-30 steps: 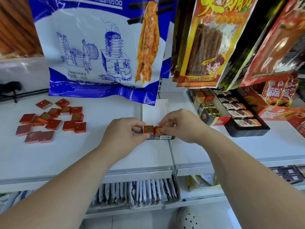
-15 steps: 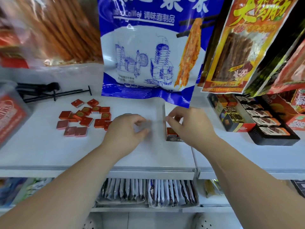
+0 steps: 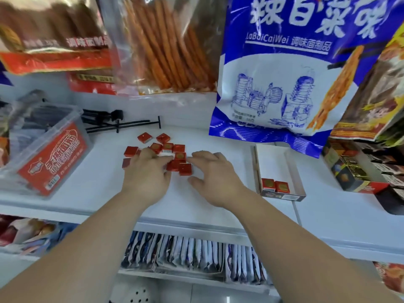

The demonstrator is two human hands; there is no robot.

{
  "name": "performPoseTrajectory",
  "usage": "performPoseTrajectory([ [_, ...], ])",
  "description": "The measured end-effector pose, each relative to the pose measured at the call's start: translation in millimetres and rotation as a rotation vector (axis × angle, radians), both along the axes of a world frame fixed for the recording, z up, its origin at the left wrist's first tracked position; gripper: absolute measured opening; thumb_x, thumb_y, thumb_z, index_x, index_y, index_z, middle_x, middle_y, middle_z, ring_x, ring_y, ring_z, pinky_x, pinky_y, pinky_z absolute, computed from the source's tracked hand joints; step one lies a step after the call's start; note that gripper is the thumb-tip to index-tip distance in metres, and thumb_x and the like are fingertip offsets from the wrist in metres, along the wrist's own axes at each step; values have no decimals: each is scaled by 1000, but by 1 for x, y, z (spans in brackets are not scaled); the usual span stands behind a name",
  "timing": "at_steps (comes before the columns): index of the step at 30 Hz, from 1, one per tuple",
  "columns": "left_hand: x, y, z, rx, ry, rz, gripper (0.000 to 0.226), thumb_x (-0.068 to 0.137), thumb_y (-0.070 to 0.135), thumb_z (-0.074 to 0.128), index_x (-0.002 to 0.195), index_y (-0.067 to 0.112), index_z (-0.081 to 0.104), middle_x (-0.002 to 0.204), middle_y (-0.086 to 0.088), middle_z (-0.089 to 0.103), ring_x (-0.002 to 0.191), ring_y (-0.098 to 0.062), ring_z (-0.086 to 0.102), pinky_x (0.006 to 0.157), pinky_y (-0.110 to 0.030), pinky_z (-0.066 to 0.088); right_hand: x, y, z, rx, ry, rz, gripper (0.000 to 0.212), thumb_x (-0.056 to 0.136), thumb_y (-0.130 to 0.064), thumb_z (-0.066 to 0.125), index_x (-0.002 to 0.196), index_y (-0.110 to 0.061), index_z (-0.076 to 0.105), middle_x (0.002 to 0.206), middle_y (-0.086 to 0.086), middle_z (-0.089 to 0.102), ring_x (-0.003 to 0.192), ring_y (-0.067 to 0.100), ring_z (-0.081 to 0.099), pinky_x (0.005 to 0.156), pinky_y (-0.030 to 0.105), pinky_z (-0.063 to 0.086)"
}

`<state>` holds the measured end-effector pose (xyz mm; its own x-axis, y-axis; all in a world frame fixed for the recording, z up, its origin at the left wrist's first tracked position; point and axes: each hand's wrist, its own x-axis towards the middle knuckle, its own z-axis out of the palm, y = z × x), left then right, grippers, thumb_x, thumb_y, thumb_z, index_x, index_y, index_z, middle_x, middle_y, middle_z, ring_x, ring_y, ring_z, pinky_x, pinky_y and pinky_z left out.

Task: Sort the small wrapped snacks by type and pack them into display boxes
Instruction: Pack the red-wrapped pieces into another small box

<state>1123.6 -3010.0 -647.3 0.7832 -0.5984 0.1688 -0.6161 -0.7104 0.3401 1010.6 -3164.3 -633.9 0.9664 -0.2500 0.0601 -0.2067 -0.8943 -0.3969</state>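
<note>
Nearest me is a lower-shelf row of upright sachets (image 3: 185, 254) under the white shelf top (image 3: 87, 197), and both forearms reach over it. The left hand (image 3: 146, 173) lies palm down on the near-left edge of the pile of red square snacks (image 3: 175, 154), fingertips covering several; I can't tell if it pinches one. The right hand (image 3: 216, 178) is just right of the pile, fingers spread and relaxed, holding nothing. Well right, the display box (image 3: 275, 162) holds two red snacks (image 3: 275, 185) side by side at its near end. There is a clear tub (image 3: 48, 149) on the left and a dark carton (image 3: 354, 178) on the right. Black hooks (image 3: 122, 124) lie behind the pile. Above hang an orange-stick bag (image 3: 166, 51) and a blue-white bag (image 3: 284, 73), which overhangs the box's far end.
</note>
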Motion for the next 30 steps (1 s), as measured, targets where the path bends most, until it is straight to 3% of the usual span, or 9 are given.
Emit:
performPoseTrajectory([
  [3, -1, -3, 0, 17, 27, 28, 36, 88, 30, 64, 124, 34, 66, 119, -11, 52, 108, -38, 47, 93, -46, 44, 7, 6, -9, -42, -6, 17, 44, 94, -35, 55, 137, -39, 51, 146, -13, 47, 124, 23, 38, 99, 35, 31],
  [6, -3, -8, 4, 47, -21, 6, 30, 85, 39, 70, 114, 33, 70, 117, -8, 53, 108, -34, 48, 90, -44, 45, 7, 5, -16, -60, -72, 10, 30, 88, -36, 63, 118, -34, 65, 121, -10, 65, 105, 22, 50, 91, 37, 43],
  [10, -4, -10, 5, 76, -46, -119, 23, 88, 48, 62, 99, 31, 75, 101, 0, 59, 99, -28, 51, 84, -43, 45, -2, -4, -14, -16, -119, 12, 17, 88, -39, 68, 98, -26, 72, 95, -5, 70, 91, 21, 56, 81, 38, 49],
  [13, -12, -12, 10, 80, 21, -223, 26, 96, 43, 54, 97, 29, 75, 93, 2, 58, 95, -25, 48, 77, -35, 37, -20, -14, -5, 136, -84, 3, 18, 90, -39, 66, 101, -27, 74, 91, -7, 72, 89, 15, 59, 81, 35, 50],
  [15, -18, -13, 14, 90, 97, -265, 29, 98, 41, 52, 92, 24, 75, 88, 4, 58, 93, -22, 50, 75, -35, 41, -33, -19, 1, 243, -53, -27, 15, 92, -33, 65, 102, -26, 74, 91, -7, 74, 85, 10, 63, 80, 33, 53],
  [18, -24, -11, 18, 83, 252, -287, 29, 99, 35, 51, 84, 20, 71, 81, 4, 64, 81, -18, 57, 73, -38, 50, -50, -20, 8, 278, -18, -55, 21, 95, -25, 62, 113, -25, 71, 98, -4, 74, 88, 10, 66, 81, 25, 52],
  [21, -31, -9, 26, 25, 420, -306, 23, 100, 32, 52, 87, 24, 70, 75, 8, 63, 72, -11, 58, 63, -29, 46, -58, -20, 8, 295, 3, -70, 22, 96, -24, 60, 116, -25, 70, 102, -3, 73, 90, 9, 65, 74, 13, 46],
  [26, -38, -6, 27, 67, 470, -355, 20, 99, 31, 53, 99, 22, 72, 90, 3, 70, 85, -16, 64, 81, -39, 54, -68, -22, 6, 261, 6, -71, 19, 94, -20, 61, 107, -25, 74, 94, -7, 72, 82, 4, 61, 68, 12, 44],
  [30, -38, -7, 25, 104, 432, -381, 19, 98, 30, 54, 101, 23, 72, 94, 3, 70, 88, -16, 63, 82, -40, 54, -71, -25, 3, 233, 13, -54, 17, 95, -21, 61, 105, -25, 74, 96, -8, 73, 83, 4, 63, 74, 15, 47],
])
